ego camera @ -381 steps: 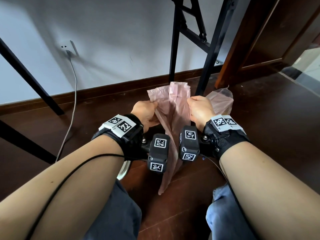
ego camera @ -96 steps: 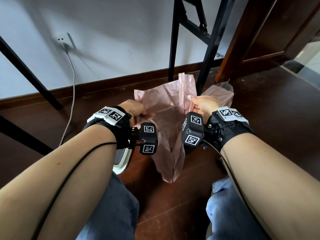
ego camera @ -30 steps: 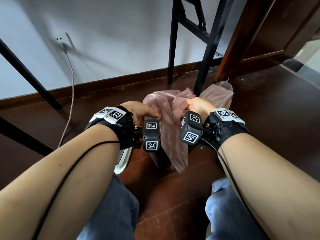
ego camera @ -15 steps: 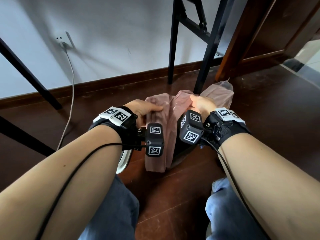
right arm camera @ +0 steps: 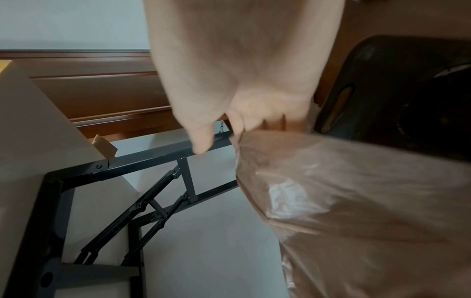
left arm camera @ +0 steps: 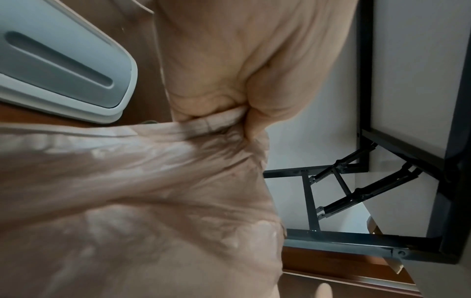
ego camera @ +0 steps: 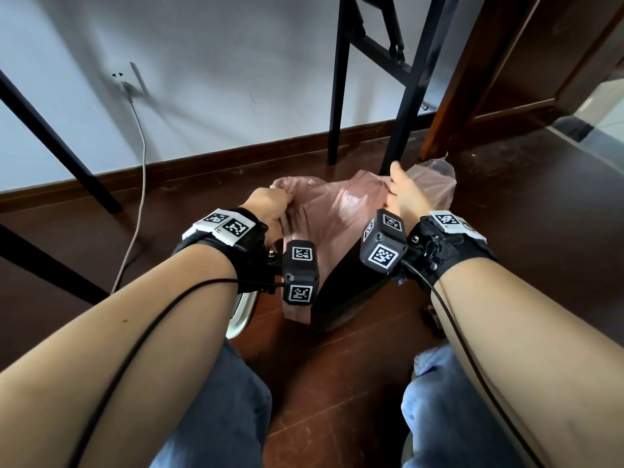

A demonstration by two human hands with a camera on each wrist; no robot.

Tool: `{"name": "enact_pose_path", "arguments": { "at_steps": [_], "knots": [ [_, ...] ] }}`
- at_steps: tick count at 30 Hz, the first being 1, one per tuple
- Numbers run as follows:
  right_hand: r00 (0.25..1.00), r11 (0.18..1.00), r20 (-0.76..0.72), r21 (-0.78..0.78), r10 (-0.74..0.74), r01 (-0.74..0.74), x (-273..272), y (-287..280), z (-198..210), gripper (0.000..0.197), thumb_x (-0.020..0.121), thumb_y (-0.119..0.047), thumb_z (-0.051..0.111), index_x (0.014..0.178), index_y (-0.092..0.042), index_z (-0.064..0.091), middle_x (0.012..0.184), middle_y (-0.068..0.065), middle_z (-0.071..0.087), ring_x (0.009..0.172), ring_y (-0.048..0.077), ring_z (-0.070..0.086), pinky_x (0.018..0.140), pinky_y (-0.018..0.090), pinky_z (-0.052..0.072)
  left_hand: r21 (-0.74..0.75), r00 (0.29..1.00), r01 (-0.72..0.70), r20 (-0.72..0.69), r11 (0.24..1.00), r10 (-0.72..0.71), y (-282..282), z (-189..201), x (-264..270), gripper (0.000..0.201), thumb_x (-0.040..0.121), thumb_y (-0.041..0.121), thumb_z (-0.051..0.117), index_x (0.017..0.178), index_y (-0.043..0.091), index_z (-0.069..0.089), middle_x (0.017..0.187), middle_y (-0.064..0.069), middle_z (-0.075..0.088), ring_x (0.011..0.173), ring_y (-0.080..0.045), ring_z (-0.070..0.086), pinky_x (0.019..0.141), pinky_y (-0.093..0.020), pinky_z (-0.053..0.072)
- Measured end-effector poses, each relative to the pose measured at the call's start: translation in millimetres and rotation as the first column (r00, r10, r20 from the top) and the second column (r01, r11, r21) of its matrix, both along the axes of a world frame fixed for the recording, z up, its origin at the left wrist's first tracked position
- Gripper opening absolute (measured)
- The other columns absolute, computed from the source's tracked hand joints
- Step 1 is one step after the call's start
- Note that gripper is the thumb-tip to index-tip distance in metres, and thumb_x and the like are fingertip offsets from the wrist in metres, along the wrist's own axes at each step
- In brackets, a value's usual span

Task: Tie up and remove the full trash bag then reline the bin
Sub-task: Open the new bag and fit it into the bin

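The step in hand looks like seating the new pink liner (ego camera: 334, 211) in the black bin (ego camera: 341, 292), which stands on the floor between the knees with the liner draped over its mouth and a tail of film hanging down the near left side. The left hand (ego camera: 270, 206) has its fingers curled round a gathered bunch of the liner edge at the left of the bin, and the left wrist view shows the film pinched tight in the fist. The right hand (ego camera: 403, 194) is at the far right of the liner with its thumb sticking up; in the right wrist view its fingers seem to hook the liner edge, but that picture is blurred and I cannot tell how firm the hold is. To do this well, I would keep both edges taut and well apart, push the slack down inside, then fold the rim of film evenly over the bin lip so neither side slips in. The full bag (ego camera: 434, 179) lies just beyond the right hand, near the table leg (ego camera: 405, 106); its knot is not visible. The bin's rim and inside are hidden under film and wrist cameras, and the white lid (left arm camera: 58, 66) at the near left is cut off
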State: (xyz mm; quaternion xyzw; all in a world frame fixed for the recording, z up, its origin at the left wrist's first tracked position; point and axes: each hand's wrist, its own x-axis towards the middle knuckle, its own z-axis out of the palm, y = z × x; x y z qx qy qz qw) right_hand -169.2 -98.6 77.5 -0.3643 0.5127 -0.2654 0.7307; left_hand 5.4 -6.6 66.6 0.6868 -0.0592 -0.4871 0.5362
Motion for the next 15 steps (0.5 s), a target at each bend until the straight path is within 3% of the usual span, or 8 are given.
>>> {"name": "enact_pose_path", "arguments": {
  "at_steps": [1,3,6,7,9,11,13,15],
  "knots": [
    [0.997,0.997,0.040,0.019,0.071,-0.072,0,2,0,0.044,0.095,-0.055,0.039,0.108,-0.015,0.053,0.103,0.008,0.063,0.093,0.021,0.062,0.066,0.034,0.050,-0.054,0.999,-0.029,-0.036,0.998,0.027,0,1,0,0.018,0.100,0.012,0.041,0.102,0.008,0.059,0.080,-0.006,0.064,0.056,-0.016,0.062,0.045,-0.023,0.049],
    [0.983,0.981,0.036,0.058,0.182,-0.184,4,3,-3,0.061,0.084,-0.062,0.054,0.115,-0.010,0.055,0.112,0.012,0.065,0.099,0.026,0.064,0.075,0.040,0.053,-0.117,0.995,-0.080,-0.075,0.990,0.071,-2,1,0,0.023,0.100,0.012,0.039,0.112,0.005,0.058,0.097,-0.012,0.068,0.074,-0.022,0.066,0.051,-0.028,0.054],
    [0.881,0.908,-0.229,0.043,0.415,-0.416,11,11,-10,0.091,0.058,-0.060,0.079,0.129,-0.010,0.055,0.126,0.015,0.062,0.111,0.031,0.063,0.099,0.046,0.048,-0.154,0.988,-0.137,-0.091,0.979,0.124,0,6,-3,0.028,0.100,0.016,0.040,0.117,0.004,0.059,0.082,-0.009,0.063,0.064,-0.020,0.060,0.047,-0.025,0.049],
    [0.854,0.894,-0.286,0.024,0.436,-0.448,13,9,-14,0.083,0.056,-0.055,0.082,0.121,-0.008,0.060,0.122,0.014,0.065,0.109,0.031,0.065,0.101,0.047,0.047,-0.156,0.992,-0.111,-0.074,0.982,0.100,2,9,-3,0.032,0.100,0.020,0.040,0.117,0.003,0.060,0.079,-0.009,0.061,0.061,-0.020,0.060,0.049,-0.026,0.049],
    [0.866,0.905,-0.329,-0.072,0.375,-0.419,19,9,-16,0.040,0.072,-0.035,0.079,0.097,-0.007,0.063,0.108,0.014,0.068,0.101,0.029,0.065,0.100,0.050,0.047,-0.262,0.989,-0.021,-0.149,0.965,-0.019,6,14,-2,0.034,0.100,0.031,0.041,0.100,0.005,0.064,0.079,-0.008,0.065,0.060,-0.021,0.065,0.052,-0.027,0.053],
    [0.902,0.922,-0.289,-0.121,0.321,-0.368,23,8,-16,0.018,0.083,-0.019,0.069,0.094,-0.008,0.060,0.107,0.018,0.065,0.098,0.030,0.064,0.099,0.051,0.047,-0.267,0.970,0.163,-0.131,0.950,-0.204,14,22,-6,0.036,0.093,0.044,0.050,0.083,0.011,0.061,0.076,-0.005,0.070,0.061,-0.019,0.069,0.055,-0.027,0.056],
    [0.933,0.941,-0.205,-0.105,0.296,-0.322,25,9,-16,0.015,0.089,-0.015,0.063,0.102,-0.008,0.058,0.110,0.020,0.062,0.095,0.031,0.064,0.090,0.047,0.050,-0.126,0.956,0.284,-0.043,0.951,-0.291,21,23,-9,0.049,0.074,0.051,0.072,0.101,0.012,0.062,0.093,-0.007,0.070,0.075,-0.019,0.070,0.069,-0.029,0.057],
    [0.944,0.944,-0.119,-0.091,0.307,-0.318,25,9,-16,0.018,0.092,-0.013,0.058,0.109,-0.008,0.057,0.109,0.018,0.060,0.093,0.029,0.062,0.085,0.044,0.051,0.050,0.934,0.354,0.042,0.934,-0.356,23,17,-7,0.086,0.054,0.051,0.085,0.126,0.016,0.052,0.121,-0.011,0.061,0.105,-0.028,0.062,0.093,-0.042,0.050]
  ]
}}
